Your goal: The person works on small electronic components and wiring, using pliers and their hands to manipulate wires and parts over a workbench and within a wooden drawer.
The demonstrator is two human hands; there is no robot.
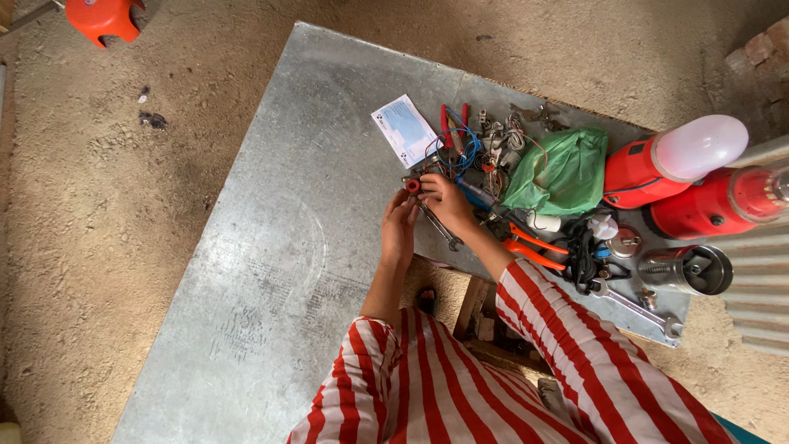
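Observation:
Both of my hands meet over a grey metal sheet table [288, 247]. My right hand [446, 202] pinches a small red round part [412, 187] at its fingertips. My left hand [398, 230] is curled beside it, fingertips touching near the same part; whether it grips the part I cannot tell. A steel spanner [441, 229] lies on the table just under the hands. My sleeves are red and white striped.
A white and blue card [404, 130], tangled wires with red pliers [457, 140], a green plastic bag [563, 173], orange-handled pliers [532, 247], a large spanner [637, 309], a metal cup-shaped part [690, 271] and two red appliances [682, 177] crowd the right side. An orange stool [103, 18] stands on the dirt floor.

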